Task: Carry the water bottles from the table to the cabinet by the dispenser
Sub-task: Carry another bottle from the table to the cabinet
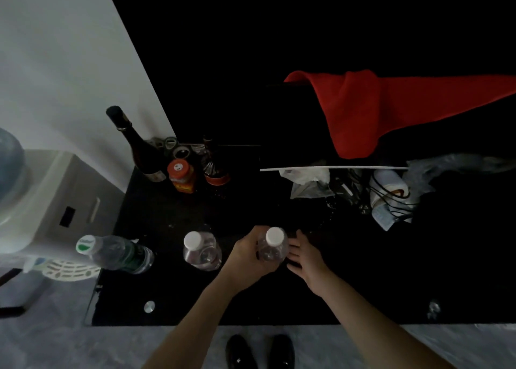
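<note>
I look down on a black cabinet top (363, 279). My left hand (248, 255) is wrapped around a clear water bottle with a white cap (273, 245), held upright over the cabinet. My right hand (303, 254) is just right of that bottle, fingers spread, holding nothing. A second clear bottle with a white cap (201, 250) stands to the left. A green-labelled water bottle (117, 252) stands at the cabinet's left edge, beside the white water dispenser (47, 201).
A dark wine bottle (136, 145), an orange-lidded jar (181, 176), a smaller dark bottle (213, 163) and tape rolls stand at the back left. Red cloth (391, 109) drapes a black box. Crumpled plastic, cables and cloth (391, 195) lie at right. My shoes (259, 352) show below.
</note>
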{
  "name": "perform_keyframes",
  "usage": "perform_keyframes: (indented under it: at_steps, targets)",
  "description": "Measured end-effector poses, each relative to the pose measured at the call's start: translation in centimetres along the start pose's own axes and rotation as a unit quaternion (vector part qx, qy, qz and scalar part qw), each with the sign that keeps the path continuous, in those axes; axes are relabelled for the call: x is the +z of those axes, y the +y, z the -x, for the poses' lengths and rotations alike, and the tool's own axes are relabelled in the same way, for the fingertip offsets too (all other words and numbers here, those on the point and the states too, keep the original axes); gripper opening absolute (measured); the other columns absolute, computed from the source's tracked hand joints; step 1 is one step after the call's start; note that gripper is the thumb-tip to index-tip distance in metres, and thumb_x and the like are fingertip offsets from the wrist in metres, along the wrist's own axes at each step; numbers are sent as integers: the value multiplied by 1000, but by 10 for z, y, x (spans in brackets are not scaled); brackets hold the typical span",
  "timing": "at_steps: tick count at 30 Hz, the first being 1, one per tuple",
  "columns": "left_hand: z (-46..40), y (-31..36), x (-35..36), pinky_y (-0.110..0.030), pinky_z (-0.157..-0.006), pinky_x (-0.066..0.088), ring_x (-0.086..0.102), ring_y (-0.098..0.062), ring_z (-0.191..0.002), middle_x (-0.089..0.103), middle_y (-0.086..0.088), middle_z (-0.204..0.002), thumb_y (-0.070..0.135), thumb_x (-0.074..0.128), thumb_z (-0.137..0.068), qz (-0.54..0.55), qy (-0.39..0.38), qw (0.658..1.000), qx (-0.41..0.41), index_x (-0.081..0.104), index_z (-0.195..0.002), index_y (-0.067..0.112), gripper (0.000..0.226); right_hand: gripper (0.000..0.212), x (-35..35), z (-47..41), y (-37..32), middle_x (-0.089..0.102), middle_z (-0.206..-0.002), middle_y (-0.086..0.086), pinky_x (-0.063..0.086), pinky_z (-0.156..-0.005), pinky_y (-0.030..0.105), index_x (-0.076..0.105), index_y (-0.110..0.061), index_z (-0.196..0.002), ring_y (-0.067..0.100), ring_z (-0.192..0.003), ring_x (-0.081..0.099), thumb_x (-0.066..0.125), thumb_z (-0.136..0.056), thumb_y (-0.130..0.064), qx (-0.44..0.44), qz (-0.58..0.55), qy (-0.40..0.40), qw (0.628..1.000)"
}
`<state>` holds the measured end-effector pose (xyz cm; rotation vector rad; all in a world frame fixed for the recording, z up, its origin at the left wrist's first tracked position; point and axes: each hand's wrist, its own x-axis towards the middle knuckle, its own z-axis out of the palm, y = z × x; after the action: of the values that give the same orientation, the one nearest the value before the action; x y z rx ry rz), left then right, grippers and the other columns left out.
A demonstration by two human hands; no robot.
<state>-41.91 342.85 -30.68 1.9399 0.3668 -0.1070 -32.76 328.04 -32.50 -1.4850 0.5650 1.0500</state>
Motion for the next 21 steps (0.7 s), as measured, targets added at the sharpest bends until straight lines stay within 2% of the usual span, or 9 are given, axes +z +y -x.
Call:
perform_keyframes:
  at_steps: [6, 9, 12, 14, 17, 19, 21]
  targets:
    - [0, -12, 14, -12, -85, 49, 65, 5, -107, 70, 11, -114, 11, 83, -78, -8, -20, 999, -36, 55, -126, 33, 60, 52, -21, 9, -13, 51, -145, 17, 38, -108, 41, 50, -6, -141, 31, -133, 49, 34, -107, -42, 5, 34, -11, 999]
    - [-3, -8, 9, -13, -89, 47, 64, -1, -115, 66, 12, -124, 14, 85, -80, -31, -44, 997, -62, 48, -135, 34, 69, 48, -26, 25, -32, 48, -146, 17, 38, -109, 42, 42, -10, -147, 32, -134, 47, 38, -107, -35, -6, 56, -22, 998]
    - [-3, 9, -7, -19, -109, 38, 44, -19, -142, 43, -1, -152, 13, 87, -78, -85, -92, 989, -82, 23, -159, 21, 104, 39, -26, 41, -45, 53, -137, 12, 41, -105, 40, 46, -16, -141, 29, -126, 53, 44, -105, -33, -64, 136, -14, 989]
    - [1, 29, -19, -26, -119, 29, 30, -21, -150, 26, -5, -162, 14, 86, -77, -115, -95, 986, -80, 11, -163, 17, 114, 33, -25, 54, -56, 57, -134, 13, 44, -102, 40, 52, -21, -131, 27, -120, 57, 49, -102, -35, -111, 190, -8, 975]
    - [10, 68, -33, -24, -117, 31, 32, -20, -150, 28, -1, -162, 18, 78, -86, -136, -35, 988, -58, 19, -161, 22, 96, 40, -26, 78, -80, 60, -127, 2, 44, -107, 41, 51, -24, -135, 21, -118, 57, 52, -98, -39, -173, 257, -17, 951]
    - [16, 95, -41, -23, -112, 37, 42, -18, -144, 38, 2, -156, 23, 75, -90, -142, 21, 989, -31, 30, -158, 24, 82, 36, -24, 102, -96, 60, -117, -4, 46, -97, 32, 50, -23, -133, 13, -109, 58, 52, -99, -36, -199, 312, -45, 928]
    - [22, 123, -48, -33, -111, 44, 46, -17, -140, 44, 6, -152, 32, 72, -91, -155, 74, 985, 2, 38, -154, 27, 72, 43, -23, 126, -109, 61, -117, -3, 44, -83, 24, 47, -18, -138, 11, -107, 59, 52, -99, -34, -244, 367, -54, 896]
